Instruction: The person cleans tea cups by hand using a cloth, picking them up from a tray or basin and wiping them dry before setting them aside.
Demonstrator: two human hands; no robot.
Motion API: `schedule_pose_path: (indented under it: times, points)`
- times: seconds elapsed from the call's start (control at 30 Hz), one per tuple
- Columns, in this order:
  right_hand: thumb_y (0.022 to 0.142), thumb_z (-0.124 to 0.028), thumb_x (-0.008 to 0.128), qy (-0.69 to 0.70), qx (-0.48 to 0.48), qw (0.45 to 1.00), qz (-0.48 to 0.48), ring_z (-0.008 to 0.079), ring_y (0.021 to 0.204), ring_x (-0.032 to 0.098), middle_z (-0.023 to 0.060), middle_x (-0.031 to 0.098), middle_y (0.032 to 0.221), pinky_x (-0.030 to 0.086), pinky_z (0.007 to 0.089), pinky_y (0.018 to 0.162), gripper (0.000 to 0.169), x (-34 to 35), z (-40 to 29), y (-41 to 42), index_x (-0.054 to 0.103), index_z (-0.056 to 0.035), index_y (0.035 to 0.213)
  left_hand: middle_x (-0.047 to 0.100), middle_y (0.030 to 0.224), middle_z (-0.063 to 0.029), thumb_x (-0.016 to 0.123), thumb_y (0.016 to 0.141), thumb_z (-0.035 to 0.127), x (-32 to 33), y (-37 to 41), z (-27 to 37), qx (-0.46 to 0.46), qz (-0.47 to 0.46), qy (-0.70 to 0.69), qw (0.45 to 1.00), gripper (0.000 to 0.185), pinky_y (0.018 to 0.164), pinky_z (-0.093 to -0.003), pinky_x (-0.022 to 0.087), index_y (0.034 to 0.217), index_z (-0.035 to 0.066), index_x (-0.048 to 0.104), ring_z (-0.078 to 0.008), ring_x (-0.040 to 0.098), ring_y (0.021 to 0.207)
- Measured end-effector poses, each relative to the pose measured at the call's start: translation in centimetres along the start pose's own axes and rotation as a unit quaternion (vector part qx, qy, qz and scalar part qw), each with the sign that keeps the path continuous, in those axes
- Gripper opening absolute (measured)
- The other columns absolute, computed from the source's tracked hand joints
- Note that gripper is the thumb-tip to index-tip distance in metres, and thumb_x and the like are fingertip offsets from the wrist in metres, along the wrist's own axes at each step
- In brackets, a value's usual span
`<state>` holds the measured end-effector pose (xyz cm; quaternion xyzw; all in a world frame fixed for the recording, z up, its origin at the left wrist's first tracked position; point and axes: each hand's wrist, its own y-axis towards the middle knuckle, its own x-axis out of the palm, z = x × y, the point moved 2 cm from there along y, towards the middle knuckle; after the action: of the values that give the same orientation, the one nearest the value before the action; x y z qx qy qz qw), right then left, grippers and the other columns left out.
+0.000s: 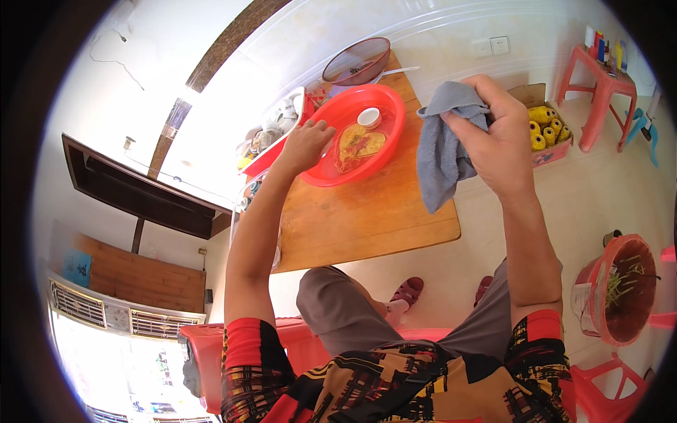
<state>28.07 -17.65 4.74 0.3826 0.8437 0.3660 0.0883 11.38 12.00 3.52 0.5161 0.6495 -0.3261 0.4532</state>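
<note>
A grey cloth (448,143) hangs in folds from my right hand (497,132), pinched between thumb and fingers above the table's right side. My left hand (309,143) is over the left rim of a red plastic basin (389,143). Something pale and glassy shows just under its fingers; whether I grip it is unclear. Inside the basin, a small white cup (369,118) sits toward the back. Yellow and red patterning (354,148) shows on the basin's bottom. The basin stands on a wooden table (365,222).
Left of the basin, a red-and-white tray (272,127) holds cups and a teapot. Behind stands a brownish translucent bowl (359,61). On the floor at right are a box of yellow spools (547,129), a red stool (603,90) and a red bucket (592,301) with plant stalks.
</note>
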Motion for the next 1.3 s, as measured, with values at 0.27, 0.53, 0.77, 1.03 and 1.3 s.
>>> schedule_pose_path:
  times: [0.27,0.53,0.77,1.03,1.3]
  points:
    - [0.08,-0.005,0.064,0.092,0.028,0.992,0.084,0.0075,0.067,0.055,0.0039,0.06,0.07,0.045,0.0238,0.06,0.014,1.2,3.1,0.2,0.06,0.0005,0.092,0.053,0.121,-0.0135,0.064,0.084,0.01,-2.6,-2.2,5.1,-0.067,0.243,-0.746,0.617,0.055,0.088,-0.0373,0.048,0.132,0.001,0.038,-0.0245,0.053,0.112]
    - [0.087,-0.013,0.059,-0.007,-0.053,0.999,0.005,0.0288,0.108,0.046,0.0163,0.048,0.117,0.038,0.0375,0.092,0.048,8.6,3.0,-5.3,0.041,-0.0001,0.13,0.05,0.124,-0.013,0.058,0.089,0.011,-4.1,-2.1,17.8,-0.03,0.359,-0.863,0.354,0.053,0.093,-0.0366,0.046,0.135,0.003,0.034,-0.022,0.051,0.112]
    - [0.092,-0.027,0.052,0.088,0.015,0.994,-0.066,0.0317,0.106,0.046,0.0187,0.049,0.114,0.035,0.0404,0.093,0.044,7.0,3.2,-5.1,0.044,0.0027,0.123,0.051,0.123,-0.0129,0.063,0.084,0.01,-2.9,-2.7,17.2,-0.043,0.386,-0.752,0.532,0.054,0.098,-0.0346,0.041,0.132,0.001,0.04,-0.0212,0.053,0.11]
    - [0.085,-0.004,0.054,0.192,0.096,0.966,-0.145,0.0224,0.098,0.054,0.0127,0.051,0.097,0.045,0.0349,0.084,0.035,9.2,3.5,-5.4,0.053,0.0037,0.119,0.055,0.116,-0.013,0.056,0.092,0.019,-2.3,-7.2,16.4,-0.128,0.514,-0.582,0.617,0.038,0.089,-0.0324,0.044,0.124,0.0,0.048,-0.0222,0.054,0.106]
    - [0.065,-0.016,0.076,0.086,0.019,0.994,-0.065,0.0258,0.099,0.051,0.0081,0.058,0.091,0.039,0.0372,0.09,0.04,7.7,4.2,-5.4,0.065,-0.0067,0.102,0.063,0.103,-0.0101,0.05,0.095,0.016,-1.2,-7.8,16.3,-0.135,0.364,-0.59,0.708,0.031,0.079,-0.0252,0.044,0.115,-0.007,0.056,-0.0139,0.058,0.092]
